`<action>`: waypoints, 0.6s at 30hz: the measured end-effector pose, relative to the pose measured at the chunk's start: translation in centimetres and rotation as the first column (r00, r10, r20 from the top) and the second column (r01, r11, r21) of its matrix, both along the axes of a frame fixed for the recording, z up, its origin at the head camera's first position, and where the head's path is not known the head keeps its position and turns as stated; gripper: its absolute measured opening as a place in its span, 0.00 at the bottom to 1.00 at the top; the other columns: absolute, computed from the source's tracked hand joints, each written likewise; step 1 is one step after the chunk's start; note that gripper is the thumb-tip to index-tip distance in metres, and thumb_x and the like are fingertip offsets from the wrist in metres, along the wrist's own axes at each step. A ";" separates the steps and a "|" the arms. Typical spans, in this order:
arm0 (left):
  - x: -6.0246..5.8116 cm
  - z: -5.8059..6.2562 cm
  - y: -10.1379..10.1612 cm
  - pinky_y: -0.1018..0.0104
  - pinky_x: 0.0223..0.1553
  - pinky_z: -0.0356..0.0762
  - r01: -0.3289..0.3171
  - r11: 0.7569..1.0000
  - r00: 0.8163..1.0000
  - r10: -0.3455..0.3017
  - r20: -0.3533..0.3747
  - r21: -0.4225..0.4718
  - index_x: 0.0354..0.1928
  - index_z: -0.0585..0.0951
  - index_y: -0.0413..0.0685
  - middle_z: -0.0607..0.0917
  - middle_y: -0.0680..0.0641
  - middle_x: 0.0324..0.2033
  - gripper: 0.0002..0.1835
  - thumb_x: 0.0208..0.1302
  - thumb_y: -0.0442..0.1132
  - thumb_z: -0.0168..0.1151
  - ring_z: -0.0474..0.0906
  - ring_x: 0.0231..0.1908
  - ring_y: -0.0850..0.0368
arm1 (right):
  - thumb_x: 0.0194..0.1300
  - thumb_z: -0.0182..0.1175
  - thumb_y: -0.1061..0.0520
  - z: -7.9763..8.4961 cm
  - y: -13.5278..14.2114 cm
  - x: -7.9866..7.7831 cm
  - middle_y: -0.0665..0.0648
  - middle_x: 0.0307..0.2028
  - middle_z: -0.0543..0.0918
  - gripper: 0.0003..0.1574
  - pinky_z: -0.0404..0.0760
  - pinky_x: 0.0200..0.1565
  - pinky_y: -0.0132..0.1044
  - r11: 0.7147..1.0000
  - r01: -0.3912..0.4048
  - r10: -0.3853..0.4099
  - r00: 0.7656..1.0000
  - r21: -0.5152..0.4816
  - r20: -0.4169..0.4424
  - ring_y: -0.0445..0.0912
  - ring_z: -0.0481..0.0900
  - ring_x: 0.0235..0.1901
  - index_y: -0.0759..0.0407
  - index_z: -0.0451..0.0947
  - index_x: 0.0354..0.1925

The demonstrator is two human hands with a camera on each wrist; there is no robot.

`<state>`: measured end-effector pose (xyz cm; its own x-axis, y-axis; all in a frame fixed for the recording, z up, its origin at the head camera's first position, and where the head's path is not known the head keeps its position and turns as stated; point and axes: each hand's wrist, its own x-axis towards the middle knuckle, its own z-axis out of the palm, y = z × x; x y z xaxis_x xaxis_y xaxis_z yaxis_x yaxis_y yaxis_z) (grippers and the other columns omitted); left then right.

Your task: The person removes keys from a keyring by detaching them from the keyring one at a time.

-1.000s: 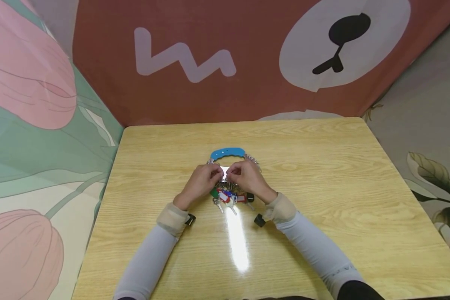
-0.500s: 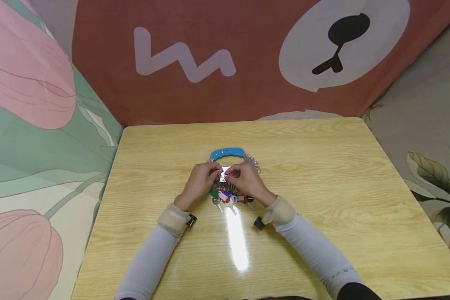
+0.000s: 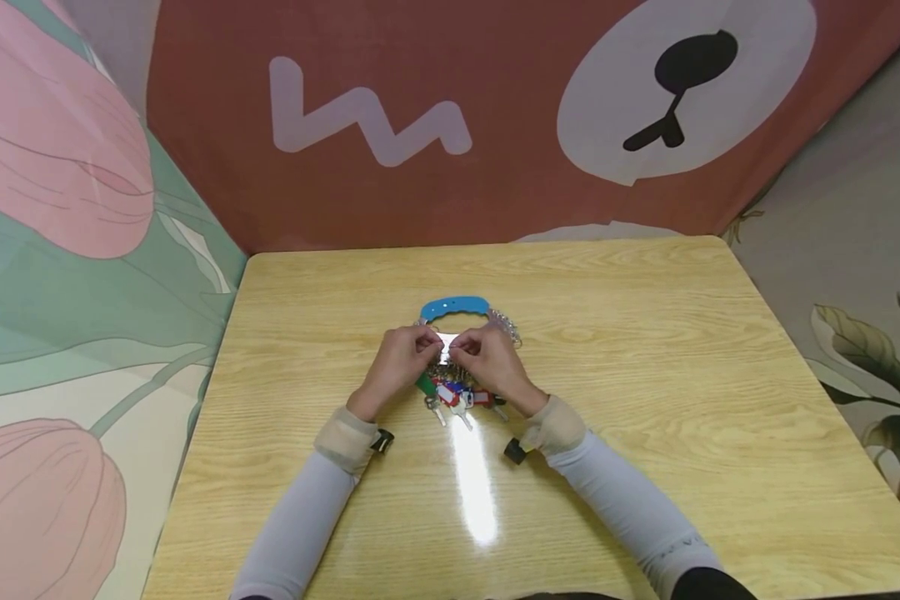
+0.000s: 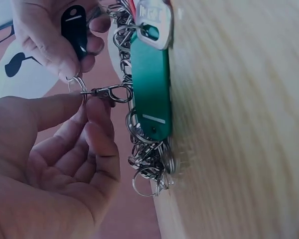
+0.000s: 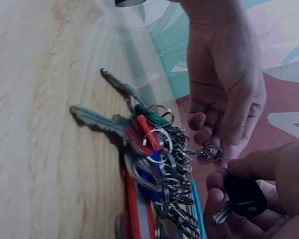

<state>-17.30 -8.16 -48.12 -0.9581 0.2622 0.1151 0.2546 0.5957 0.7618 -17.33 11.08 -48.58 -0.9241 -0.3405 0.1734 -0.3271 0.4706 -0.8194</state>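
My left hand (image 3: 401,367) pinches a small metal split ring (image 4: 78,87) between thumb and forefinger. A swivel clasp (image 4: 112,93) joins that ring to a thick bunch of rings. Facing it, my right hand (image 3: 492,360) pinches the other side of the split ring, its thumb tip right at the wire. A black key tag (image 5: 245,194) and a small key (image 5: 222,213) lie against the right fingers. Below both hands, a green tag (image 4: 150,87), a red tag (image 5: 138,206) and several keys (image 5: 97,121) hang or rest from the bunch on the table.
A blue curved handle (image 3: 454,307) lies just beyond the hands, with clear coils (image 3: 504,323) at its right end. The wood-grain table (image 3: 607,333) reaches back to a patterned wall (image 3: 495,183). A bright light reflection (image 3: 474,483) crosses the table.
Both hands stay close together over the bunch. The right hand and wrist have shifted slightly left, and the fingertips have moved a little around the ring.
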 end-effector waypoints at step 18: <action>0.2 1.1 0.1 0.58 0.40 0.81 0.078 0.989 0.992 -0.090 -0.091 -0.129 0.39 0.89 0.41 0.89 0.48 0.32 0.05 0.74 0.32 0.66 0.81 0.33 0.54 | 0.65 0.73 0.64 0.6 0.1 -0.6 0.57 0.32 0.92 0.02 0.87 0.50 0.42 0.996 -0.036 0.037 0.999 0.086 -0.012 0.44 0.88 0.31 0.63 0.90 0.36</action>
